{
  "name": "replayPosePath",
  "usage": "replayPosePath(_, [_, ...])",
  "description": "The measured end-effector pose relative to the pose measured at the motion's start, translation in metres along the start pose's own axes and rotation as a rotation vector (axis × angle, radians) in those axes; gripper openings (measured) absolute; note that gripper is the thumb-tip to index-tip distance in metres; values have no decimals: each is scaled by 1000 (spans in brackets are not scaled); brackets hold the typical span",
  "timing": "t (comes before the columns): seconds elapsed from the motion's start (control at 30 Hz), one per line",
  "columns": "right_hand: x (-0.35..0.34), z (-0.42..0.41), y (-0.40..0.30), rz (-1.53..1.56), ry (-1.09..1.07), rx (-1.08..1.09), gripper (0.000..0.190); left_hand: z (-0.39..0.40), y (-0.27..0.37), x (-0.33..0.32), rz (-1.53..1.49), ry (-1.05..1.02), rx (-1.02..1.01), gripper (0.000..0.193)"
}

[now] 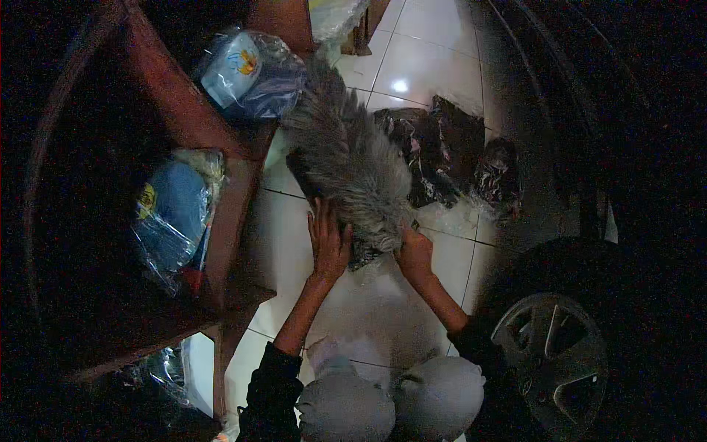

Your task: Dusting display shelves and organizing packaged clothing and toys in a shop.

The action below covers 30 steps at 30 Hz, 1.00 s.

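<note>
A long piece of grey fur (353, 149), perhaps a trim or collar, stretches away from me above the tiled floor, with dark material showing along its left edge. My left hand (330, 240) lies flat against its near left side, fingers extended and slightly apart. On the opposite side, the curled fingers of my right hand (415, 257) pinch the near right edge. Between the hands, a dark patterned part (364, 258) peeks out below the fur. The fur hides whatever lies under it.
Dark items in clear plastic (436, 149) lie on the floor to the right. A brown wooden shelf (235, 221) at left carries a bagged blue item (177, 207) and a bagged pale item (235, 69). A spoked wheel (552, 359) stands at lower right. My knees (348, 406) are below.
</note>
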State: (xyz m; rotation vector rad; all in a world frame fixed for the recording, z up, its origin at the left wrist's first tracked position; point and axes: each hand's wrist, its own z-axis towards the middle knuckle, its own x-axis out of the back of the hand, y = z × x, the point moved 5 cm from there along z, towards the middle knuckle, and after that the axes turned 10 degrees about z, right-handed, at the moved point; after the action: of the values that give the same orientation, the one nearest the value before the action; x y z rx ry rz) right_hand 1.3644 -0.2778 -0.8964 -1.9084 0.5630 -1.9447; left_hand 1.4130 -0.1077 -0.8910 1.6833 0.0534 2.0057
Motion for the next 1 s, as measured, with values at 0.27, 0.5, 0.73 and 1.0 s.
replayPosePath(0.27, [-35,-1,33,-135,-230,-93,62,-8,-10,0,9,14,8,49])
replayPosePath(0.5, [-47,20,10,175,-90,32,69,16,22,-16,-11,12,-149,41])
replayPosePath(0.73, [-50,20,-31,197,-234,54,81,30,-8,-50,-83,-118,-49,40])
replayPosePath(1.0, [-50,-23,-17,445,-214,-75,83,49,2,-88,-208,-203,-31,52])
